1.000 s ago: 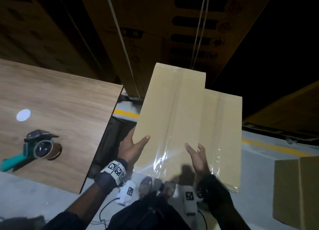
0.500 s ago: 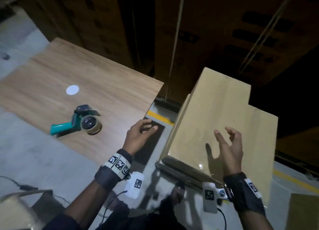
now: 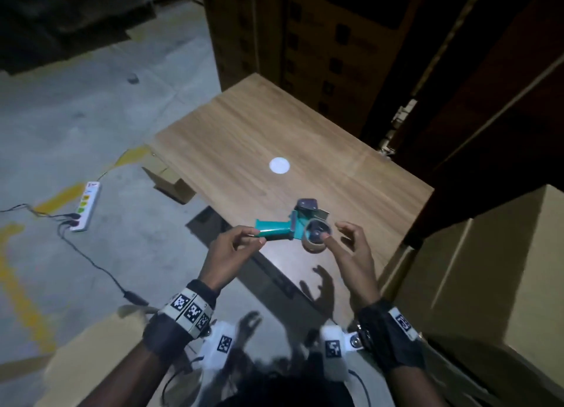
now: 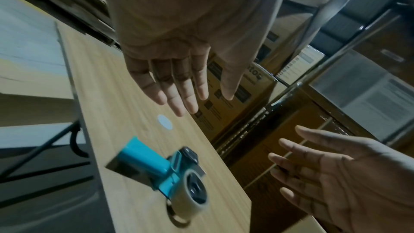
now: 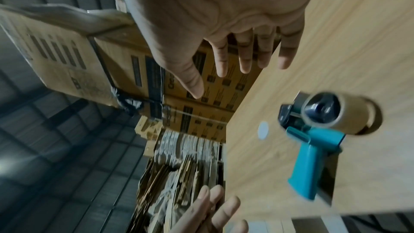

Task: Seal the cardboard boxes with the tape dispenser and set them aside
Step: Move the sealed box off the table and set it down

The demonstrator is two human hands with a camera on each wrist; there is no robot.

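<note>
both hands hang over the near edge of the table (image 3: 232, 138), and both are empty. the left hand (image 3: 232, 251) sits at about 7 o'clock from the tape dispenser (image 3: 293, 226), its fingers spread and loosely bent, near the end of the teal handle. in the head view it seems to touch the handle, but the left wrist view shows the fingers (image 4: 179, 95) straight and well above the tool, so nothing is gripped. the right hand (image 3: 351, 254) is at 4 o'clock from the tape roll (image 3: 317, 237), wide and relaxed, with its thumb (image 5: 192, 84) clear of the roll.

the dispenser lies on its side on the wood, handle pointing to 9 o'clock and roll to 3 o'clock, near the table's front edge. that probably keeps it within easy reach between boxes. a white round sticker (image 3: 279, 164) sits on the table at 12 o'clock from the tool.

a closed cardboard box (image 3: 488, 269) stands at 3 o'clock beside the table, apparently already set aside. another box (image 3: 91, 345) shows at 7 o'clock by the left forearm, likely next. a power strip (image 3: 87, 205) lies on the floor at 9 o'clock.
</note>
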